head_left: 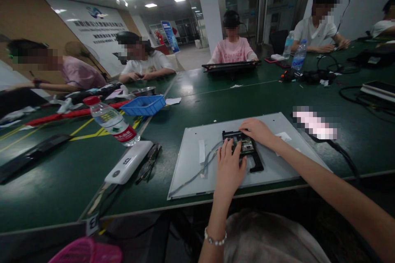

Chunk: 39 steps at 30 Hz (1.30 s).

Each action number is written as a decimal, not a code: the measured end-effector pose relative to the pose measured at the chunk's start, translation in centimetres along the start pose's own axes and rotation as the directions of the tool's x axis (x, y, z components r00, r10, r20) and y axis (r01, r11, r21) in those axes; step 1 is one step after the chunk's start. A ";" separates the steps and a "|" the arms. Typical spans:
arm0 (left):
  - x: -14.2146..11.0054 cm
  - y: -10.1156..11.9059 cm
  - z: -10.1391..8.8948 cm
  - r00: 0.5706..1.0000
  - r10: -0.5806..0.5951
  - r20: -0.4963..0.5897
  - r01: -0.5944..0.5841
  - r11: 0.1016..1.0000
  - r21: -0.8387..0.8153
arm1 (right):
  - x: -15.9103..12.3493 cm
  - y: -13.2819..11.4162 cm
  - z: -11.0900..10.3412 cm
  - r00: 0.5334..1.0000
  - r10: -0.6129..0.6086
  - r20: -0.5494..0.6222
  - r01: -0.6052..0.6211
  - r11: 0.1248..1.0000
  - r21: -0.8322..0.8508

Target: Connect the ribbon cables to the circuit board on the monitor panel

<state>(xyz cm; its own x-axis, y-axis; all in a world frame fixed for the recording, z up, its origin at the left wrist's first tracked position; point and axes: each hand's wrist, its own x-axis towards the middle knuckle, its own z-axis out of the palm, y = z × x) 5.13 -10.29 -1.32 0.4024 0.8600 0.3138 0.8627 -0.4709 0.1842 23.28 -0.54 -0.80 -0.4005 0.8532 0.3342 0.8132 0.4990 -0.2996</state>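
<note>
A light grey flat panel (185,164) lies on the table before me, a grey cable (191,179) running across its left side. On the panel sits a black plastic frame (257,162) with a green circuit board (247,146) inside it. My left hand (230,168) rests over the frame's left part, fingers spread and their tips at the board. At the frame's upper right corner, the bent fingers of my right hand (259,131) grip its edge. The tips of both hands are partly hidden.
To the left stand a water bottle (114,121), a white power bank (129,162), eyeglasses (149,162) and a blue tray (145,105). A blurred-out phone-like object (314,125) with a cable lies right of the panel. Several people sit around the table; a pink basket (89,250) is below.
</note>
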 end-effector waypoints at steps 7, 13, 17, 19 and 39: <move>0.0 0.0 0.0 1.000 0.012 0.001 -0.012 1.000 0.005 | -0.1 0.3 0.2 0.999 0.051 -0.011 -0.050 0.998 0.050; 0.0 0.0 -0.1 1.000 0.004 0.004 -0.004 1.000 0.022 | 0.0 0.7 0.7 0.999 0.039 -0.006 -0.039 0.999 0.030; 0.0 0.1 -0.1 1.000 0.005 -0.001 -0.005 0.999 0.034 | 0.0 0.8 1.0 0.999 0.039 -0.021 -0.038 0.999 0.024; -0.1 0.1 0.0 1.000 0.006 -0.009 -0.006 0.999 0.036 | 0.0 0.7 1.0 0.999 0.032 -0.018 -0.031 0.999 0.031; 0.0 0.0 0.2 1.000 0.014 -0.015 -0.014 1.000 0.025 | 0.0 0.7 1.0 0.999 -0.022 -0.034 0.027 0.989 0.143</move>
<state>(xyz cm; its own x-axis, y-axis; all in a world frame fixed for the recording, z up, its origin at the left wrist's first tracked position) 5.20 -10.21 -1.54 0.4103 0.8501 0.3301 0.8643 -0.4780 0.1566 23.44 0.01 -1.91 -0.4038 0.8364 0.3706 0.7335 0.5381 -0.4153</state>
